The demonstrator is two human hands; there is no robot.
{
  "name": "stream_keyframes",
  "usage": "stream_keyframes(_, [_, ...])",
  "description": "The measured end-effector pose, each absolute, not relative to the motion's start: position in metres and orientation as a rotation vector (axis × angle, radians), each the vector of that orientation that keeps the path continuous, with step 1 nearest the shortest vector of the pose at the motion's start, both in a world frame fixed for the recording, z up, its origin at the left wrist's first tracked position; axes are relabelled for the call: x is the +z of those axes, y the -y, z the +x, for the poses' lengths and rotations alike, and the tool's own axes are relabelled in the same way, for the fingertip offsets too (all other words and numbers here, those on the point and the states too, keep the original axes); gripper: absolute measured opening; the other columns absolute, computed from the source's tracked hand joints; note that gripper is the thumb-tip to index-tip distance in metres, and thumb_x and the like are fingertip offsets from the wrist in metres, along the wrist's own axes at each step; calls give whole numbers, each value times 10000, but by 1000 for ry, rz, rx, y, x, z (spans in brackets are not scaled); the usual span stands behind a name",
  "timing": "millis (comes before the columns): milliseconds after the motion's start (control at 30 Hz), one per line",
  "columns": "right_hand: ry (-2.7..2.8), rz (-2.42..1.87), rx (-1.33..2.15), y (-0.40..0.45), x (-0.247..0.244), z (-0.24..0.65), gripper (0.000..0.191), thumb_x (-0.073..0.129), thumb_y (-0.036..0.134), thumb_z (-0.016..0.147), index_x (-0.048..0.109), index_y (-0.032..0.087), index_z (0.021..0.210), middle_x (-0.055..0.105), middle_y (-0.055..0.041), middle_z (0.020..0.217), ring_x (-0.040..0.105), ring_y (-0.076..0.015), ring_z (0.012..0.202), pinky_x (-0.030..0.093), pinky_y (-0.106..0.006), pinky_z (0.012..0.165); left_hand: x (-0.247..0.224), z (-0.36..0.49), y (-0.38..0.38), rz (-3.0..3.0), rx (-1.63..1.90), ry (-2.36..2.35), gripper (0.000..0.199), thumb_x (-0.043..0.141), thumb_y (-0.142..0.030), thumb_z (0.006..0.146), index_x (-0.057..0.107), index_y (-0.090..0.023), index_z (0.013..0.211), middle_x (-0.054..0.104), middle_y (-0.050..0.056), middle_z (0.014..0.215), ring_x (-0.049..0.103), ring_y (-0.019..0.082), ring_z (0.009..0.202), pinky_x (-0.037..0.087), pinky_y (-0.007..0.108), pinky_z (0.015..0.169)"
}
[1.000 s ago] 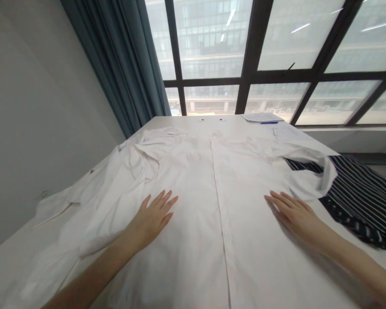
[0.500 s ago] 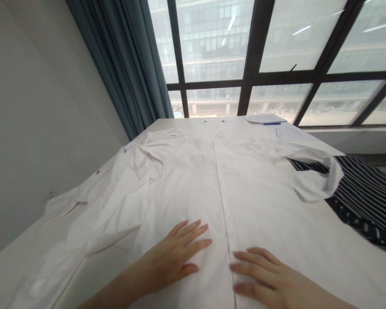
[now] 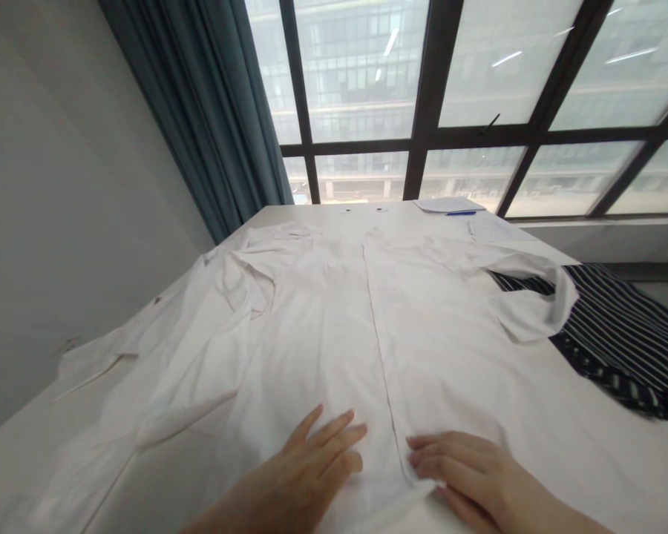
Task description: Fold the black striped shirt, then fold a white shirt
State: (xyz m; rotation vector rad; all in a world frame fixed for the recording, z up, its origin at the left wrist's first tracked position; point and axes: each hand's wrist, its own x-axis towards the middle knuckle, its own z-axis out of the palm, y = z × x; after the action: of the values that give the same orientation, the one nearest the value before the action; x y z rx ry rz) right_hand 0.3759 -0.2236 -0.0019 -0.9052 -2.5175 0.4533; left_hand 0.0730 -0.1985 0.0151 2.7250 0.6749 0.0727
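Observation:
A white shirt (image 3: 339, 319) lies spread over the white table, its front placket running down the middle. On the cloth left of the placket rests my left hand (image 3: 312, 471), palm down with fingers apart. Just right of the placket, near the shirt's bottom edge, my right hand (image 3: 467, 471) has its fingers pressed together on the cloth, the thumb by a lifted corner of the hem. The shirt's right-hand sleeve loops over a black striped cloth (image 3: 629, 334).
White table (image 3: 300, 216) reaches to the window. Papers (image 3: 448, 204) and a blue pen (image 3: 461, 213) lie at its far end. More white cloth (image 3: 161, 415) is on the left. A blue curtain (image 3: 200, 96) hangs behind, beside a grey wall.
My right hand has closed its fingers at the shirt's lower edge, where the placket now bends and the hem shows. My left hand has moved slightly down. The view has shifted a little.

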Motion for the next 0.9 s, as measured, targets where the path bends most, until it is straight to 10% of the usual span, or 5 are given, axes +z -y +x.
stream_keyframes(167, [2358, -1123, 870, 220, -2, 380, 275, 462, 303, 987, 685, 250, 1138, 718, -52, 1174, 682, -180, 1066, 535, -246, 923, 23, 59, 181, 2546, 59, -744, 639, 433, -8, 646, 505, -237, 1239, 559, 40, 1396, 469, 205, 1331, 322, 411, 1166])
stream_keyframes(400, [2233, -1249, 1014, 218, 1, 382, 312, 502, 244, 909, 657, 273, 1178, 726, -44, 1118, 690, -194, 982, 544, -277, 868, 38, 31, 150, 2095, 123, -1212, 237, 402, -123, 737, 610, -205, 815, 658, -13, 790, 623, 174, 783, 473, 255, 729])
stream_keyframes(600, [2264, -1276, 1021, 213, 12, 401, 659, 485, 45, 663, 601, 276, 1270, 664, -38, 1241, 617, -220, 1148, 492, -360, 990, 46, 15, 134, 1886, 336, -1134, 163, 490, -179, 750, 619, -193, 850, 682, 5, 854, 639, 189, 830, 474, 246, 771])
stream_keyframes(900, [2082, -1488, 1145, 184, 29, 440, 246, 539, 292, 829, 750, 215, 929, 746, -43, 933, 688, -242, 868, 559, -305, 744, 48, -12, 120, 1779, 160, -1200, 310, 636, -476, 808, 742, -189, 860, 688, 24, 740, 612, 181, 676, 431, 206, 596])
